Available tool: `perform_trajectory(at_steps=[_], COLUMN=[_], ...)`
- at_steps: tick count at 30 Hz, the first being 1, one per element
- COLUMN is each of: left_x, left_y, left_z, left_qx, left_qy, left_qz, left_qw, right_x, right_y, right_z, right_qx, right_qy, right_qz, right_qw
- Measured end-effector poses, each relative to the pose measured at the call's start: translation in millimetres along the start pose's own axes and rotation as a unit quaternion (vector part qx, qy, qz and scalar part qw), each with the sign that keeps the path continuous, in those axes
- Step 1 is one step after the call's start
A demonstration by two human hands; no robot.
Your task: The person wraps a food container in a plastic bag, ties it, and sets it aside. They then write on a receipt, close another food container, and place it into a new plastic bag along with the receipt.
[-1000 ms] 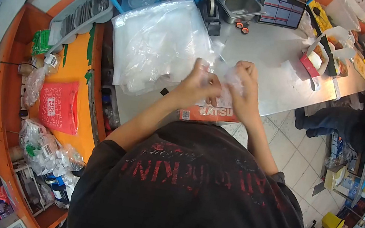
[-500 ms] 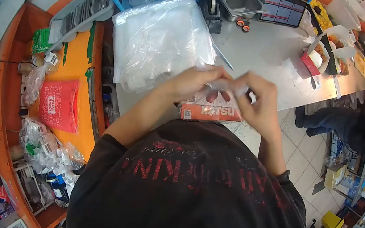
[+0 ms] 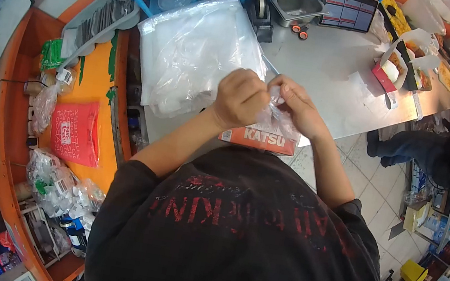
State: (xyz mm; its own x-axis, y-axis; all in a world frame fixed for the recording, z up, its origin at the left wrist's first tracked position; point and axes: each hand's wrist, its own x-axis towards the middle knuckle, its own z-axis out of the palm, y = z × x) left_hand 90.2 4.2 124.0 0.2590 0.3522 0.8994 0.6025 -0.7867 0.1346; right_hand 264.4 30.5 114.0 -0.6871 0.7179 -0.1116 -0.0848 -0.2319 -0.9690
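A red box (image 3: pixel 265 140) with "KATSU" in white letters sits close against my shirt at the table's near edge, inside a clear plastic bag (image 3: pixel 276 116). The bag's top is gathered and twisted above the box. My left hand (image 3: pixel 240 97) is closed in a fist at the left of the gathered plastic, with its fingertips hidden from me. On the other side, my right hand (image 3: pixel 300 106) pinches the bag between thumb and fingers. A stack of clear plastic bags (image 3: pixel 198 48) lies just beyond my left hand.
A tape dispenser (image 3: pixel 260 19), a metal pan (image 3: pixel 298 5), orange-handled scissors (image 3: pixel 299 31) and a tablet (image 3: pixel 348 10) stand along the back. Open food boxes (image 3: pixel 387 72) are at the right. A red bag (image 3: pixel 76 131) lies on the orange shelf; a person's dark-clothed legs (image 3: pixel 428 155) show at right.
My left hand has turned into a fist and lifted slightly. The right hand has shifted a little left, still on the plastic. More of the box's lettering shows, now clear of blur.
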Motion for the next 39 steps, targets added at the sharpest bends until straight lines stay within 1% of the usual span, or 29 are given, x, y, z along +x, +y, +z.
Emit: perform_trajectory(at_steps=[1,2,3,4,6,7,9,10,12,13,14,15,18,19,20,22,24,25,26,27,28,29,30,31,32,33,34,37,39], left_x=[5,12,14,12,7,-9,-56,-67,-78,-74,-65,-57,-43,-44,-47,-47,-43,-43,-44,-45,-48,-52,-55,-59,-62,-64,-65,-67,-73], left_y=[2,6,11,18,32,34,33,34,33,35,38,40,38,38,39,40,42,43,43,43,42,42,42,46,52,58,61,63,61], left_z=[-6,-17,-24,-25,-29,-33,-43,-53,-65,-64,-63,-64,-61,-58,-55,-53,-51,-48,-45,-43,-42,-42,-41,-37,-33,-32,-35,-45,-51], left_qx=[-0.003,0.029,0.060,0.057,-0.056,-0.059,-0.117,-0.120,-0.169,-0.170,-0.208,-0.244,-0.260,-0.264,-0.266,-0.267,-0.354,-0.352,-0.387,-0.421,-0.418,-0.467,-0.511,-0.511,-0.495,-0.479,-0.477,-0.473,-0.482], left_qy=[-0.002,-0.107,-0.211,-0.213,-0.237,-0.241,-0.384,-0.387,-0.493,-0.493,-0.414,-0.332,-0.367,-0.364,-0.361,-0.357,-0.299,-0.296,-0.268,-0.239,-0.236,-0.245,-0.252,-0.251,-0.247,-0.243,-0.244,-0.269,-0.322], left_qz=[-0.001,-0.028,-0.054,-0.057,-0.085,-0.088,-0.126,-0.129,-0.219,-0.224,-0.213,-0.201,-0.239,-0.239,-0.233,-0.227,-0.265,-0.267,-0.295,-0.322,-0.325,-0.394,-0.457,-0.458,-0.440,-0.423,-0.423,-0.443,-0.463], left_qw=[1.000,0.993,0.974,0.974,0.966,0.965,0.907,0.905,0.825,0.823,0.860,0.889,0.861,0.861,0.863,0.866,0.846,0.847,0.831,0.814,0.815,0.753,0.683,0.683,0.707,0.730,0.730,0.713,0.671], right_x=[-1,-1,-2,-3,-4,-2,5,4,10,14,18,20,9,6,4,3,1,3,6,8,8,8,13,23,29,38,43,61,64], right_y=[-7,-22,-33,-39,-43,-32,8,24,40,32,20,12,4,0,0,0,5,8,9,6,-1,-4,1,10,18,25,30,40,42], right_z=[-2,-4,-6,-8,-13,-28,-77,-89,-106,-106,-105,-100,-62,-60,-63,-68,-65,-59,-51,-36,-17,-6,-11,-20,-26,-15,-18,-28,-28], right_qx=[0.002,-0.254,-0.489,-0.487,-0.583,-0.580,-0.654,-0.651,-0.703,-0.701,-0.445,-0.140,-0.182,-0.394,-0.397,-0.497,-0.485,-0.393,-0.293,-0.294,-0.042,0.213,0.213,0.217,0.221,0.116,0.118,0.051,0.045], right_qy=[0.002,0.026,0.046,0.045,0.015,0.016,-0.009,-0.010,0.015,0.010,0.090,0.164,0.115,0.114,0.113,-0.059,-0.092,-0.040,0.012,0.006,0.004,0.003,0.001,0.001,0.003,0.114,0.113,0.131,0.143], right_qz=[0.002,-0.126,-0.243,-0.239,-0.290,-0.287,-0.227,-0.224,-0.122,-0.120,-0.093,-0.053,-0.054,-0.024,-0.021,0.128,0.108,0.021,-0.066,-0.067,-0.010,0.049,0.051,0.070,0.089,0.098,0.098,0.121,0.130], right_qw=[1.000,0.959,0.837,0.839,0.758,0.762,0.721,0.725,0.701,0.703,0.886,0.975,0.975,0.912,0.911,0.856,0.863,0.918,0.954,0.954,0.999,0.976,0.976,0.974,0.971,0.982,0.982,0.983,0.980])
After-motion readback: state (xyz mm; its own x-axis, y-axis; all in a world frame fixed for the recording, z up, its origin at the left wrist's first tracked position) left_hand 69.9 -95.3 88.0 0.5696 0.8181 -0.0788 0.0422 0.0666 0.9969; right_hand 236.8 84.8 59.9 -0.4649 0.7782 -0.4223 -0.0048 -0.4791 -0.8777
